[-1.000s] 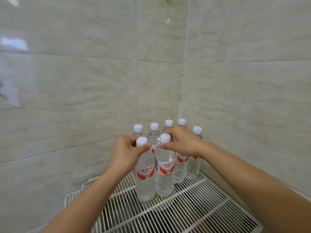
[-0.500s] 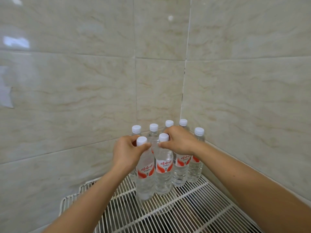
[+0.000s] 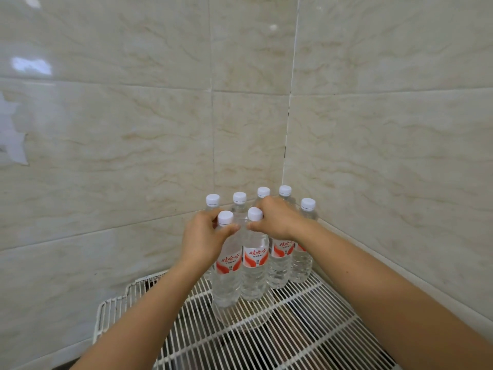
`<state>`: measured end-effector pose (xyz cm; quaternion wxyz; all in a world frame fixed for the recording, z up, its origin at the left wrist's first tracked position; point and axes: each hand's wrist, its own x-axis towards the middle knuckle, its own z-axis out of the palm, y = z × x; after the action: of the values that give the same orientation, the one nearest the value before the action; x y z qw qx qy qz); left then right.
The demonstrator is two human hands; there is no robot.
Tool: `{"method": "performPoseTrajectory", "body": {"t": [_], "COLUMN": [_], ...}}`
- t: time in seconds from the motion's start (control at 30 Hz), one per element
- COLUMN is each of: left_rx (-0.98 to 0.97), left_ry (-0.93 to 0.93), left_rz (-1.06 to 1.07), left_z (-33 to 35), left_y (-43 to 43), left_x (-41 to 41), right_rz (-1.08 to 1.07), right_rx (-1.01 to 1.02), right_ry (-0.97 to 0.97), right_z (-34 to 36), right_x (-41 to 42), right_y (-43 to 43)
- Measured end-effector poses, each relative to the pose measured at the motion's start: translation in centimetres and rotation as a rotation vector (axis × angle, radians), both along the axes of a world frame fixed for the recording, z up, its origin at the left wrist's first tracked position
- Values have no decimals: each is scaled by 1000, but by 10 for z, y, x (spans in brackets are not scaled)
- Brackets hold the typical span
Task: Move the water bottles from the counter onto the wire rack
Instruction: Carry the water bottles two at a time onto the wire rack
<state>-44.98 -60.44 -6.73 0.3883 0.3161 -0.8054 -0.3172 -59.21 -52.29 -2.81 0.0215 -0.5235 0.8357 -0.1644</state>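
Nearest me, the white wire rack [image 3: 306, 335] carries everything. My left hand [image 3: 205, 237] is wrapped round the neck of a clear plastic water bottle with white cap and red label [image 3: 227, 279]. My right hand [image 3: 278, 218] clasps the neck of its twin bottle [image 3: 254, 271], touching it at 3 o'clock. I'd seat both bases flat across the wires before letting go (they could rock in the gaps). At 12 o'clock, five matching bottles [image 3: 280, 260] crowd the beige tiled corner [image 3: 289, 129], so there's no pushing deeper.
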Motion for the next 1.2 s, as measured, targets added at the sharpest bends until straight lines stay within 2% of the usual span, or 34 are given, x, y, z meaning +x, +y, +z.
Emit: {"method": "performPoseTrajectory", "body": {"t": [0.23, 0.57, 0.9, 1.2], "left_rx": [42, -35, -6, 87], "left_ry": [12, -128, -321, -440], "left_rz": [18, 119, 365, 702], "left_z": [-6, -20, -77, -115], "left_y": [16, 42, 91, 135], "left_x": [7, 43, 158, 330], "right_rz": [-60, -7, 341, 662], "right_rx": [-152, -280, -205, -22], "right_ry": [-57, -100, -130, -96], "right_z": [-17, -31, -87, -135], "right_x": [11, 41, 134, 296], "right_y": [10, 52, 63, 51]}}
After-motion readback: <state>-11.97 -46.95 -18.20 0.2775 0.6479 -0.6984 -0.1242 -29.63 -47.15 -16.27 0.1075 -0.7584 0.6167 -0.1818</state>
